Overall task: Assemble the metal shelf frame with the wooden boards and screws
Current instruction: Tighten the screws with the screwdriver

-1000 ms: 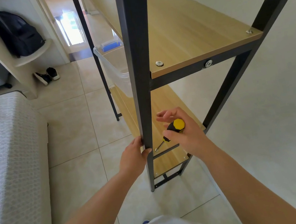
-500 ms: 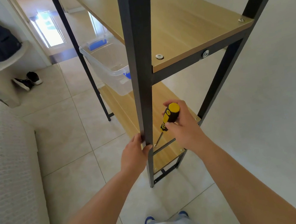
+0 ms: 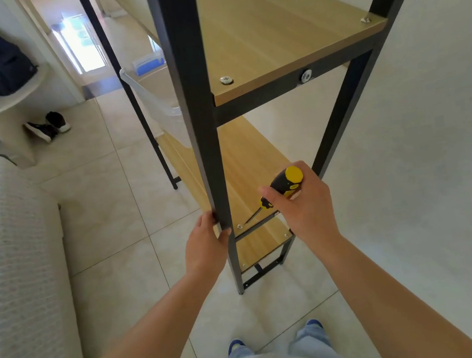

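Front post (image 3: 201, 128) of the black frame stands dead centre — the left hand (image 3: 205, 246) grips it low down, blocking the way in from the left. To the post's right an open bay lies between the upper board (image 3: 274, 35) and the middle board (image 3: 245, 165); the right hand (image 3: 303, 208) with the screwdriver (image 3: 283, 188) occupies its lower part. Rear post (image 3: 348, 100) and wall (image 3: 444, 147) close that bay on the right. A clear plastic bin (image 3: 155, 99) fills the space behind the post. Open tiled floor (image 3: 101, 205) runs left of the shelf — the bed (image 3: 7, 274) bounds it.
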